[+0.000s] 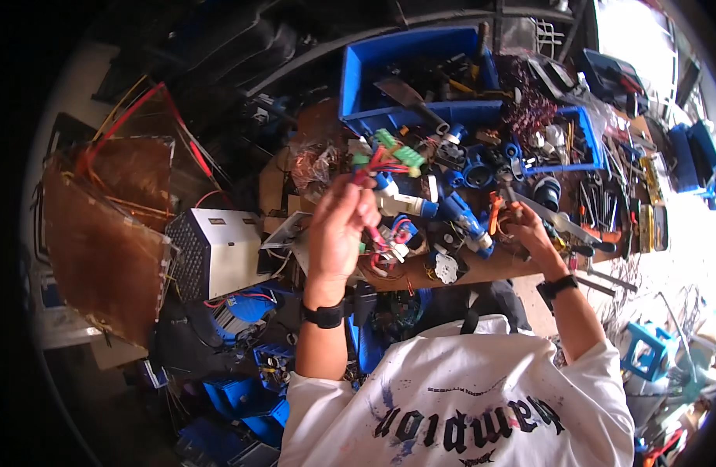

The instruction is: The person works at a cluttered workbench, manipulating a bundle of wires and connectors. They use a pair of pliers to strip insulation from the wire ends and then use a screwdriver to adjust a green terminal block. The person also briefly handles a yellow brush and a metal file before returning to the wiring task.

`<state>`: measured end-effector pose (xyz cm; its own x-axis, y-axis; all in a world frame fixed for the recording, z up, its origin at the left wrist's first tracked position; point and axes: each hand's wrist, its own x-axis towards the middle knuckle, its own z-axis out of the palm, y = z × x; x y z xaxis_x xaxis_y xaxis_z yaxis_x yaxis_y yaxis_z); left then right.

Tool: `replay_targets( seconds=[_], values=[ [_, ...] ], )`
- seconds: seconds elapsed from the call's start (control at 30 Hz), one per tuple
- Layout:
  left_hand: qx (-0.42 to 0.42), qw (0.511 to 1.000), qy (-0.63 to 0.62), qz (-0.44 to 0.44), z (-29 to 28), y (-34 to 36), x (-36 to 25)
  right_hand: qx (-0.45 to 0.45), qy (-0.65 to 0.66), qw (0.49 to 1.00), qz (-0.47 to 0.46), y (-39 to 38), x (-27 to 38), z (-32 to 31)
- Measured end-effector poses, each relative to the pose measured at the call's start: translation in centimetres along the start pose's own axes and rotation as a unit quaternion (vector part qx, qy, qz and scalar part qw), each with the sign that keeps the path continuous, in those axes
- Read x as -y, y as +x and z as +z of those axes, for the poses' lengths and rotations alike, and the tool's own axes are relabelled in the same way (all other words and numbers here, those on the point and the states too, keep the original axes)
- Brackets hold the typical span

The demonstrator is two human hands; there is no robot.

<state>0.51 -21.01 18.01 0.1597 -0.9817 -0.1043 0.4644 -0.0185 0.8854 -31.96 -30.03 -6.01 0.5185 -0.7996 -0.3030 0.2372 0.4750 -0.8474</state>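
My left hand [344, 226] is raised over the bench, its fingers closed round a bundle of red and dark wires [383, 165]. Green connector blocks [398, 151] hang at the far end of these wires. More wires with white plugs [389, 247] trail below the fist. To the right, my right hand [531, 233] is closed on an orange-handled tool [494, 213]; its exact kind is not clear. Between the hands lie blue and white industrial plugs [465, 222] and a white cylindrical connector [404, 205]. A round pale disc [445, 268] lies near the front edge.
A large blue bin [420, 113] with metal parts stands at the back, beside a smaller blue tray [564, 165]. Hand tools [595, 204] cover the right side of the wooden bench [494, 270]. A perforated metal box [229, 241] stands left. Blue crates [245, 401] sit below.
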Motion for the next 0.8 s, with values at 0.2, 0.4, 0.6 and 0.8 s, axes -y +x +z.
replay_targets(
  seconds=[0.2,0.4,0.6,0.8],
  values=[
    [0.045,0.998,-0.026,0.02,2.5,0.2,-0.3,0.046,0.022,0.996,-0.068,-3.9,10.9,6.5],
    [0.083,0.993,-0.081,0.025,4.3,1.2,-0.8,0.173,0.159,0.957,-0.172,-5.1,13.4,8.9],
    [0.104,0.989,-0.1,0.039,5.7,1.9,-1.1,0.169,0.161,0.947,-0.222,-6.0,15.6,11.8],
    [0.091,0.989,-0.101,0.052,6.8,2.0,0.2,0.177,0.156,0.94,-0.247,-6.8,17.2,13.7]
  ],
)
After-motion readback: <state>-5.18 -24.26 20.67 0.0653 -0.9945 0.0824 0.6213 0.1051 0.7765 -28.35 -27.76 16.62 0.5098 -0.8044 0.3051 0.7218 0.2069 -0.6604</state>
